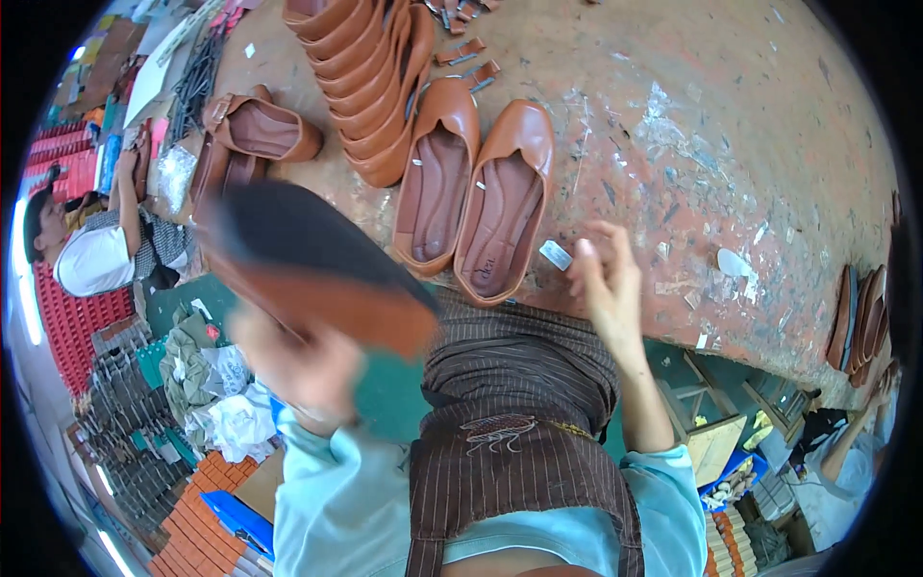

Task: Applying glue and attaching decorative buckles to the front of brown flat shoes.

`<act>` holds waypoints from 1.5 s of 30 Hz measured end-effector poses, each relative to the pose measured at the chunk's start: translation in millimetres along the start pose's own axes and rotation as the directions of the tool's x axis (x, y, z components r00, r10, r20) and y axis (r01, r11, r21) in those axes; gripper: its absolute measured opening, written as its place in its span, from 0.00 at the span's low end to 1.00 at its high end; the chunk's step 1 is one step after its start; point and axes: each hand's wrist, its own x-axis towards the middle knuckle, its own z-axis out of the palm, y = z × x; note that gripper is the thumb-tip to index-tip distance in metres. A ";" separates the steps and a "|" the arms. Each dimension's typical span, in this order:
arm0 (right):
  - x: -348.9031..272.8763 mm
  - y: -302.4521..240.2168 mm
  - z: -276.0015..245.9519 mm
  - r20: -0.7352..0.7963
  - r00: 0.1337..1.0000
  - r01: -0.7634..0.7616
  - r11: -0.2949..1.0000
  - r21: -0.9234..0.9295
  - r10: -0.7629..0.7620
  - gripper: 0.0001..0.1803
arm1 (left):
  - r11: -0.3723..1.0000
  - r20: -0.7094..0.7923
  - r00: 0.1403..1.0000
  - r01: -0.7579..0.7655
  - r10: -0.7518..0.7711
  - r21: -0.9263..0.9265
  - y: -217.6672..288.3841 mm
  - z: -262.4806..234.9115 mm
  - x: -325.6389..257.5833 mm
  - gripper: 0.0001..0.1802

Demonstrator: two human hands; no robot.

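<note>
Left hand (298, 370) grasps brown shoe (332, 279), blurred, raised near surface's (769, 183) front edge, dark sole showing. Right hand (611, 284) released, fingers loosely curled, beside small pale tag (555, 255) lying on surface; no object visible in its grip. Two tan flats, left flat (437, 183) and right flat (505, 202), side by side between hands, toes pointing away from person. Beyond them, to left, nested row of tan shoes (370, 120). Farther left, buckled shoe (269, 132). Loose strap pieces (461, 53) near row's right side.
</note>
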 end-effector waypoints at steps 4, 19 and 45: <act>11.8 -5.8 43.2 0.078 0.983 0.178 0.963 -0.200 -0.165 0.32 | 0.984 0.065 0.988 -0.145 0.139 0.107 139.8 -39.4 116.0 0.10; -31.3 37.6 -45.6 -0.501 0.851 0.134 0.988 -0.079 -0.156 0.16 | 0.778 -0.091 0.888 0.441 -0.451 0.448 -152.3 15.2 41.9 0.24; -15.1 21.9 -53.5 -0.006 0.898 0.406 0.831 -0.380 -0.441 0.14 | 0.874 -0.198 0.926 0.211 -0.322 -0.437 -217.5 -28.3 12.4 0.10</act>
